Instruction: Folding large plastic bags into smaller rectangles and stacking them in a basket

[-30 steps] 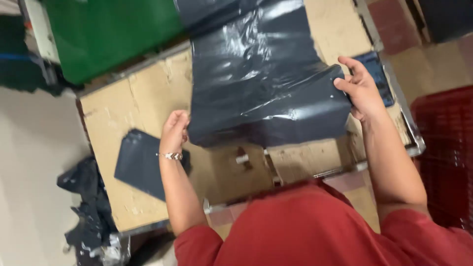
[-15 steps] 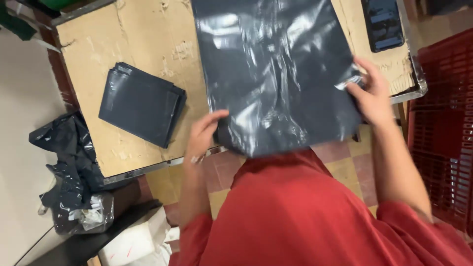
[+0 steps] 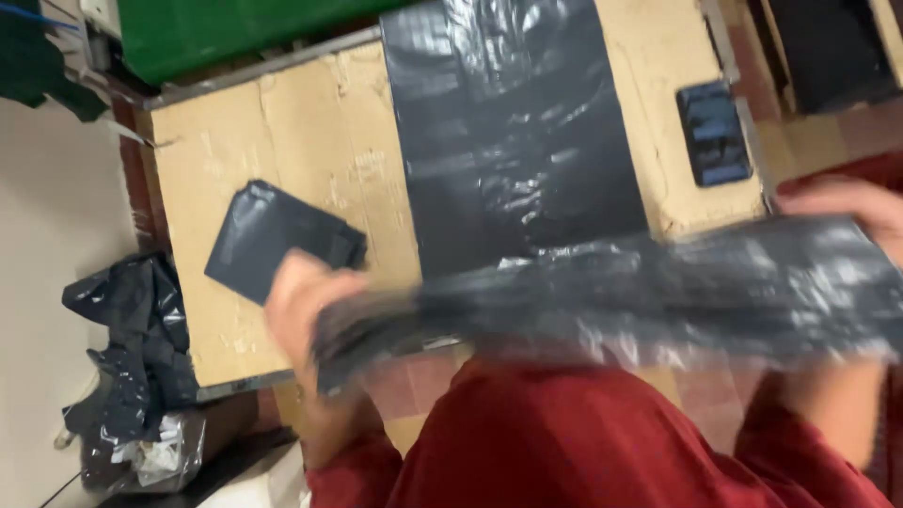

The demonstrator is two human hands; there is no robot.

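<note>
A large dark grey plastic bag (image 3: 527, 141) lies spread over the cardboard-covered table (image 3: 282, 141), its near end lifted toward me. My left hand (image 3: 306, 301) grips the raised near edge of the bag on the left. My right hand (image 3: 847, 202) holds the same edge on the right. The lifted edge is blurred by motion and stretched between both hands above my red shirt. A folded stack of dark bags (image 3: 277, 240) rests on the table just beyond my left hand.
A dark phone (image 3: 715, 132) lies at the table's right edge. Crumpled black plastic (image 3: 132, 357) is heaped on the floor to the left. A green surface (image 3: 226, 28) sits beyond the table, and dark crates stand at the upper right.
Both hands have raised the bag's near edge off the table and pulled it toward me. The hands have spread wider apart along that edge.
</note>
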